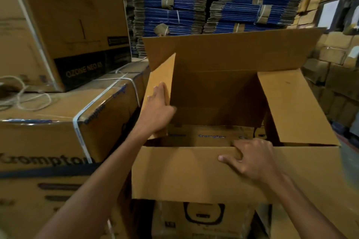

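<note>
A large brown cardboard box (213, 91) stands open in front of me, its four flaps raised or spread. My left hand (158, 109) holds the left side flap (161, 75), thumb on the inner face and fingers on the outer one. My right hand (250, 158) grips the top edge of the near flap (180, 172), fingers curled over it into the box and thumb on the outer face. Deep inside the box lies a carton printed "Crompton" (209, 137). The far flap stands upright and the right flap leans outward.
To the left, a strapped Crompton carton (58, 126) carries a tilted box marked "OZONE NEO" (68, 25) and loose white cord (25, 97). Bundled flat blue cartons (194, 0) are stacked behind. Small brown boxes (334, 54) fill shelves on the right. Another printed carton (204, 219) sits below.
</note>
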